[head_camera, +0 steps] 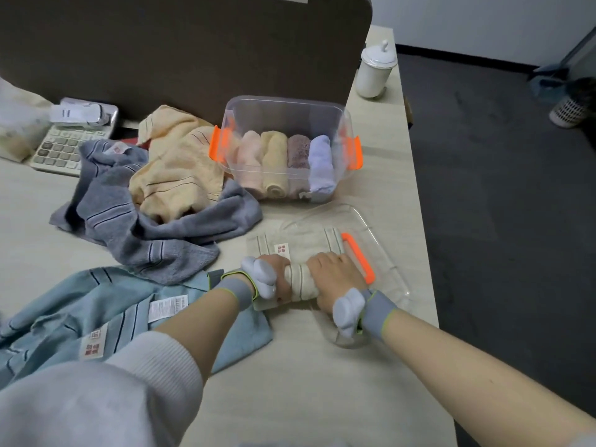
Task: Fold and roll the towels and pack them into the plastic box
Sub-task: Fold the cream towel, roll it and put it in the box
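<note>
Left hand [274, 279], right hand [335, 279] gripping half-rolled beige towel [303, 253], lying on clear lid [380, 253] near pale desk [322, 382] edge. Plastic box [287, 111] sitting behind; brown partition [180, 46], dark carpet [500, 188] bordering.

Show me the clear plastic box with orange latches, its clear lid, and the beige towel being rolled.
clear plastic box with orange latches [335, 112], head view, back rim
clear lid with orange handle [383, 253], head view, bare right part
beige striped towel [303, 245], head view, flat unrolled part

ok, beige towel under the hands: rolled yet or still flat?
Partly rolled. Both hands, left and right, grip a roll at the near end of the beige towel; the far part lies flat on the lid.
</note>
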The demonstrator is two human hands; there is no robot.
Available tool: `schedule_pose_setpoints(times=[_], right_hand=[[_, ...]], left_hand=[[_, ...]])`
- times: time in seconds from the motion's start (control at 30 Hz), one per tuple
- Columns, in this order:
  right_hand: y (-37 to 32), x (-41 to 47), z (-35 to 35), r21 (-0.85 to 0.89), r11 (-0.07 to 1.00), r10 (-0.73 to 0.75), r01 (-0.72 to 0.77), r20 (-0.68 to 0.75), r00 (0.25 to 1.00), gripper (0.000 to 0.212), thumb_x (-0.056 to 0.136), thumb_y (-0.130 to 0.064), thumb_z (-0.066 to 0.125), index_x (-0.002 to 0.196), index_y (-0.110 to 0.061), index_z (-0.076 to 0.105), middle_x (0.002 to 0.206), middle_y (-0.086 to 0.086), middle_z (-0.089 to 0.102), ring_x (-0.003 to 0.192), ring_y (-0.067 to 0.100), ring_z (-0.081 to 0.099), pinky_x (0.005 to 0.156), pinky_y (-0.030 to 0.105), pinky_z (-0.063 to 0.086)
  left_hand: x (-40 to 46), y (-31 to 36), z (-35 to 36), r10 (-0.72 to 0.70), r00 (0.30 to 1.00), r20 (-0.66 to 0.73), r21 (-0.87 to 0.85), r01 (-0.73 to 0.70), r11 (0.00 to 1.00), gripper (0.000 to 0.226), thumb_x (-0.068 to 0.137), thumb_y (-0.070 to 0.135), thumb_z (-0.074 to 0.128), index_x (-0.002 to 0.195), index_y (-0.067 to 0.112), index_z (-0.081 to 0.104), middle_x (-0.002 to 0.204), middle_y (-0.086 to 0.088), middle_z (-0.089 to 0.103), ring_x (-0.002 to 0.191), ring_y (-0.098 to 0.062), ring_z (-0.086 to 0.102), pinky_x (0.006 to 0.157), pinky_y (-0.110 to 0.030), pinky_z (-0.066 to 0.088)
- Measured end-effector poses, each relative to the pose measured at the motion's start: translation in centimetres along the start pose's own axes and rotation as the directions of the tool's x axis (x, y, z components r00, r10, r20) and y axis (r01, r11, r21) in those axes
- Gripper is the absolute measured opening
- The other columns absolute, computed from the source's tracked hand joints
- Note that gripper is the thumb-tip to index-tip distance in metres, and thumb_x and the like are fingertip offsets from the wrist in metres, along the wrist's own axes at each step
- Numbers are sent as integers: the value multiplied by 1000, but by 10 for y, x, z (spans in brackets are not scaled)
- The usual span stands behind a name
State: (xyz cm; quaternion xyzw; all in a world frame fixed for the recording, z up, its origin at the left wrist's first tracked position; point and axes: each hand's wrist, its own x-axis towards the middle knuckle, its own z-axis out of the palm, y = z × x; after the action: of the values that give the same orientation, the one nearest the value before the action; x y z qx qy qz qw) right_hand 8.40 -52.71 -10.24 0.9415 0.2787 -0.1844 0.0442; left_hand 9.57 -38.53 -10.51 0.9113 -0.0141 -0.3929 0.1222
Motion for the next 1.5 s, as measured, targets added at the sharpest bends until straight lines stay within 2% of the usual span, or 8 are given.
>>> schedule_pose_setpoints(times=[0.1,0.3,0.5,0.63,0.9,1.17,1.3,1.5], right_hand=[[6,25,-11,98,993,50,-68,169,984,38,80,-11,59,116,-10,50,123,8,57,113,27,56,81,28,38],[12,41,-26,118,986,75,-114,294,953,37,87,-14,55,124,-15,51,129,2,55,120,20,54,79,21,25],[0,10,0,-85,995,-63,43,-250,966,71,45,-30,70,113,-18,53,100,0,61,95,22,59,83,38,30],[0,18,-12,-97,994,-55,45,-104,993,63,63,-23,69,120,-14,43,112,4,57,106,24,56,86,38,33],[19,73,-35,81,997,-23,0,279,960,34,84,-16,58,118,-13,54,123,3,58,108,18,57,78,25,40],[22,65,-33,102,987,92,-120,244,965,101,68,-33,74,147,-32,11,146,0,24,136,23,27,108,47,27],[18,66,-34,34,995,80,-92,259,963,95,70,-20,73,146,-23,16,141,1,32,132,24,34,107,46,29],[9,64,-28,123,987,94,-103,78,992,47,73,-22,69,117,-19,51,120,3,57,116,25,55,90,31,40]], left_hand=[[-5,-5,4,33,976,-215,139,-3,990,25,81,27,61,104,22,52,126,-3,55,119,-23,53,96,-33,40],[-10,-14,15,212,901,-379,377,-59,924,51,74,30,60,120,19,42,121,-2,47,116,-25,45,91,-37,30],[11,-7,-11,-30,996,-89,181,46,982,27,84,23,58,109,13,56,110,-5,62,114,-19,59,88,-27,42],[5,6,-24,-213,977,2,191,209,959,27,79,5,53,62,15,34,66,0,34,63,-11,45,52,-14,37],[-2,-28,-12,311,841,-443,333,-168,928,66,71,32,62,132,23,39,123,2,45,117,-23,44,94,-37,27],[23,-22,-37,173,941,-290,262,-96,960,51,75,26,64,122,21,47,117,1,57,116,-23,53,91,-36,38],[29,-16,-53,73,994,-83,67,-67,996,78,50,34,48,125,15,54,72,9,45,115,-25,59,75,-30,34],[24,-26,-53,176,971,-162,391,-101,915,67,64,24,64,128,28,45,131,1,45,127,-21,42,95,-33,34]])
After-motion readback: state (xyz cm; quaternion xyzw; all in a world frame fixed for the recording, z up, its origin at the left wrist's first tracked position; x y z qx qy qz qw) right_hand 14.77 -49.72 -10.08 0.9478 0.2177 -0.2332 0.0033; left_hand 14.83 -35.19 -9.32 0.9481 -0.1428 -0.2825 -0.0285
